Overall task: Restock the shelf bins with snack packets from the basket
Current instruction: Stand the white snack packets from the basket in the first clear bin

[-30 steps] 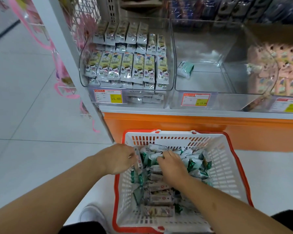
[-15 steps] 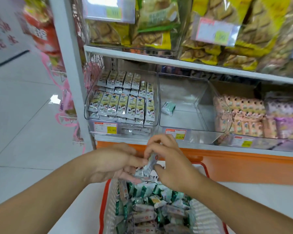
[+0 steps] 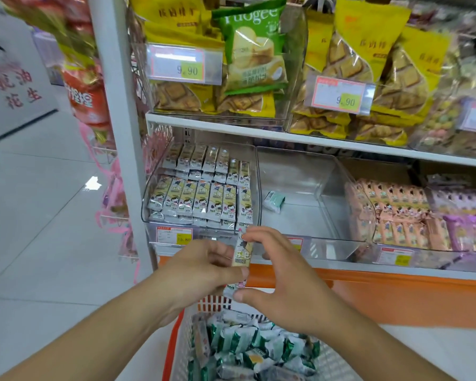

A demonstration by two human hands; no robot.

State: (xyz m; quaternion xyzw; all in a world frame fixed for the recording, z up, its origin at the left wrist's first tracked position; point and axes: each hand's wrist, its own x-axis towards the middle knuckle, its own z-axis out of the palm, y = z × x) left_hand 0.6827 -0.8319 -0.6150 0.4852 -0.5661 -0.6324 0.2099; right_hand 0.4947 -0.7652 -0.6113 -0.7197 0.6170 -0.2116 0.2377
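Both hands hold one small cream snack packet (image 3: pixel 242 255) upright in front of the lower shelf. My left hand (image 3: pixel 204 268) grips its lower part, and my right hand (image 3: pixel 280 273) pinches it between a fingertip at the top and the thumb at the bottom. Below them stands the white basket with a red rim (image 3: pixel 176 345), holding several green-and-white packets (image 3: pixel 248 345). Just behind the hands, the left clear bin (image 3: pixel 146 199) is filled with rows of matching cream packets (image 3: pixel 201 199). The middle clear bin (image 3: pixel 338 193) holds a single green packet (image 3: pixel 274 200).
Pink packets (image 3: pixel 393 213) and purple packets (image 3: pixel 462 224) fill the bins to the right. The upper shelf (image 3: pixel 259 132) carries large yellow and green snack bags. A white shelf post (image 3: pixel 118 127) stands at left, with white tiled floor (image 3: pixel 39 215) beyond. An orange base panel (image 3: pixel 396 295) runs below.
Both hands have lifted out of the basket with one cream packet and now hold it upright in front of the left bin. The view has tilted up toward the shelves.
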